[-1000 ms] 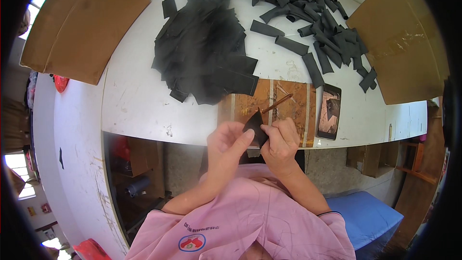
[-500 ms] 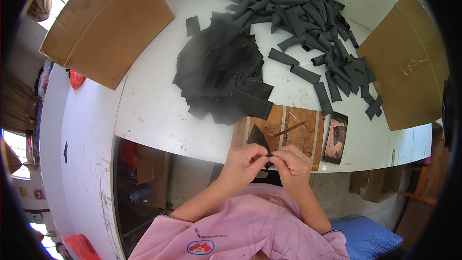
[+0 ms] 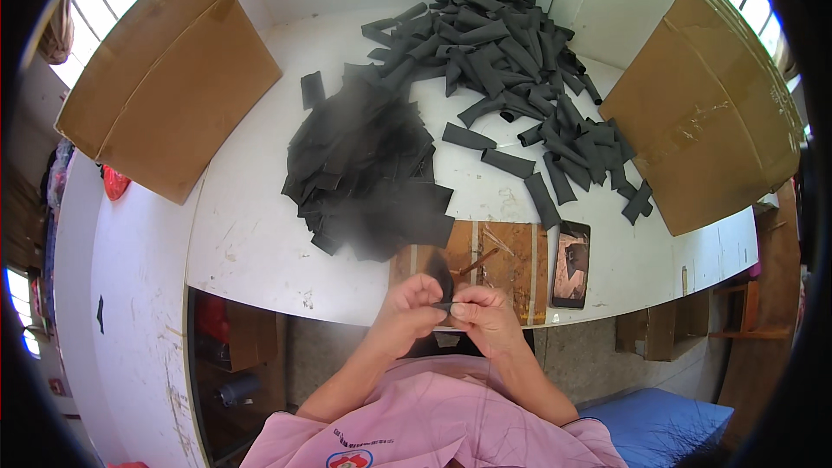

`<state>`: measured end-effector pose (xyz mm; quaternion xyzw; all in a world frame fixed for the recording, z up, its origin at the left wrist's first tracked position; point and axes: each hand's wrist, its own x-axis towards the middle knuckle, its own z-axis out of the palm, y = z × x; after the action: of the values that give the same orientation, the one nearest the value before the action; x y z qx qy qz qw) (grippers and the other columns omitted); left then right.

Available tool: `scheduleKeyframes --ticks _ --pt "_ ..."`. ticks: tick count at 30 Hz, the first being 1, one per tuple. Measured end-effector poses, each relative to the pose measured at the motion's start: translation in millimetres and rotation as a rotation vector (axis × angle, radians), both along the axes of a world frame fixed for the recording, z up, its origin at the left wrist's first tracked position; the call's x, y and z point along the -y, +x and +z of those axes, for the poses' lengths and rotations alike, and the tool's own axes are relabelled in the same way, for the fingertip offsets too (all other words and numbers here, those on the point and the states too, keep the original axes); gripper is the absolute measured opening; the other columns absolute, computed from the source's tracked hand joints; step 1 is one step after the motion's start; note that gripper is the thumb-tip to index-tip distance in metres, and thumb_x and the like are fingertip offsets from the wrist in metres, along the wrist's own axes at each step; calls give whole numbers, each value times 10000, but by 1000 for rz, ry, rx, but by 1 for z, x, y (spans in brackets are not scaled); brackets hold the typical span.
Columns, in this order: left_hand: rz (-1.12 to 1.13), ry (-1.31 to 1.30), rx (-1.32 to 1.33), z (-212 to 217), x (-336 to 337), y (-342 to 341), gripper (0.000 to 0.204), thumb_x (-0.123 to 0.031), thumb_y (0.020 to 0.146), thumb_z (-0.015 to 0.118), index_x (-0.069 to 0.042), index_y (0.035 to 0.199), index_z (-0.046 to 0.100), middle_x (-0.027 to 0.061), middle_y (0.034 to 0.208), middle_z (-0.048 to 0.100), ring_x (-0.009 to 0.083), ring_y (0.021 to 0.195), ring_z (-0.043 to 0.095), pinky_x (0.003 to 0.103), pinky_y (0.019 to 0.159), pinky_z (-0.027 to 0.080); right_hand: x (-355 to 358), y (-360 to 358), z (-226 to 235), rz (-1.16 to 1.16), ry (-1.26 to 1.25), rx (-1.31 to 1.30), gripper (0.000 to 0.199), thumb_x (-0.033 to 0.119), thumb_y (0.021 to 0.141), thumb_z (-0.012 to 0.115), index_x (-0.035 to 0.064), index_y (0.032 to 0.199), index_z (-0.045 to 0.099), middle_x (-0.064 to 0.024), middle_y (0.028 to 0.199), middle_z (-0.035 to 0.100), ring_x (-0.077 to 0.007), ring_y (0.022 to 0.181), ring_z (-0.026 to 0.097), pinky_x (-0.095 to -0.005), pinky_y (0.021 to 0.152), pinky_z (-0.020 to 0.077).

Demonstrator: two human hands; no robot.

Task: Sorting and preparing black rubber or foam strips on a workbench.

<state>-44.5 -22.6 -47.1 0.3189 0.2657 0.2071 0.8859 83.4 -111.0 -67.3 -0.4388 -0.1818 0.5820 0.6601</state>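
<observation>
Close to the table's front edge, my left hand [image 3: 411, 308] and my right hand [image 3: 487, 316] pinch a small piece of black fabric [image 3: 441, 276] between thumbs and fingertips. The piece stands up from my fingers, a little blurred, and its lower part is mostly hidden by them. Beneath and just beyond my hands lies a worn brown board [image 3: 517, 276] with pale strips. A thin brown stick [image 3: 479, 262] rests on this board. Left of centre is a heap of flat black fabric pieces [image 3: 364, 169], and behind it to the right spreads a pile of black fabric tubes [image 3: 507, 48].
A phone [image 3: 571, 265] with a lit screen lies right of the board. Cardboard boxes stand on the white table [image 3: 260, 243], one at the left [image 3: 169, 74] and one at the right [image 3: 706, 108]. Below the table's right side is a blue cushion-like surface [image 3: 663, 420].
The view has shifted, so the table's things appear farther left and mostly lower. Both hands still pinch the fabric, whose upper part now stands straighter between them.
</observation>
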Motion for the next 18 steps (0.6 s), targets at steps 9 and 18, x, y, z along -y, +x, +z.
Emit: scheduleKeyframes --ticks 9,18 --pt "289 363 -285 -8 19 9 254 94 688 503 10 927 505 87 812 577 80 626 537 192 512 407 1 -6 -1 59 -51 -78 138 170 813 576 63 747 520 4 654 492 -79 569 420 -218 538 354" --pt "-226 -327 422 30 18 -23 451 24 693 529 19 1132 427 102 968 543 30 477 433 144 388 288 12 -9 37 90 180 -43 168 171 796 598 43 713 527 11 751 443 -70 726 421 -205 667 332"
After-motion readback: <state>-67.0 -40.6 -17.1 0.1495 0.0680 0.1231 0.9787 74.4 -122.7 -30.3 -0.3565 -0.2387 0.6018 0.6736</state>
